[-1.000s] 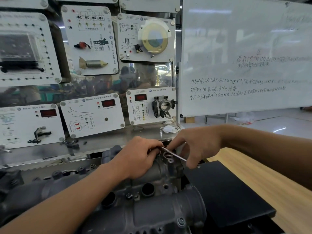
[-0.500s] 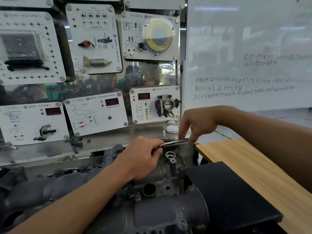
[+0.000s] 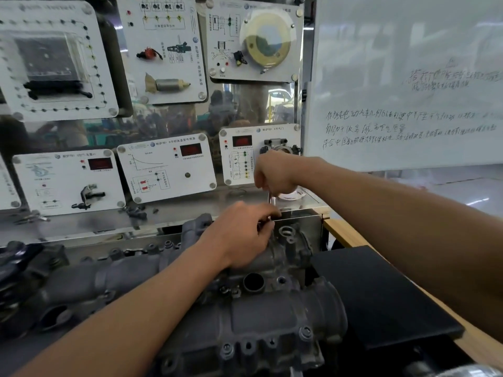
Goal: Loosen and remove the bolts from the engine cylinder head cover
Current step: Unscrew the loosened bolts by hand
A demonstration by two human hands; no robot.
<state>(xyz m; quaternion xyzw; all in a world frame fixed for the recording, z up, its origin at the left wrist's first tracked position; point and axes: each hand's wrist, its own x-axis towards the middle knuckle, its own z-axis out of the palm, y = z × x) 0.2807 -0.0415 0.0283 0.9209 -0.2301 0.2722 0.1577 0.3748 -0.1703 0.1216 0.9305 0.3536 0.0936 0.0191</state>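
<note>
The dark grey engine cylinder head cover (image 3: pixel 272 317) lies across the lower middle of the head view. My left hand (image 3: pixel 242 235) rests on its upper right part, fingers curled around the lower end of a thin metal hex key (image 3: pixel 270 200). The key now stands upright. My right hand (image 3: pixel 275 175) grips its top end from above. The bolt under the key is hidden by my left fingers. Several bolts (image 3: pixel 304 331) show along the cover's front edge.
A training panel with white sensor boards (image 3: pixel 166 170) stands right behind the engine. A whiteboard (image 3: pixel 408 85) fills the right. A black mat (image 3: pixel 381 295) lies on a wooden table (image 3: pixel 337 232) at the right. Small dark parts (image 3: pixel 136 210) sit on the steel shelf.
My right hand swung the key's free end up from low right to upright above the bolt. My left hand stayed at the bolt end.
</note>
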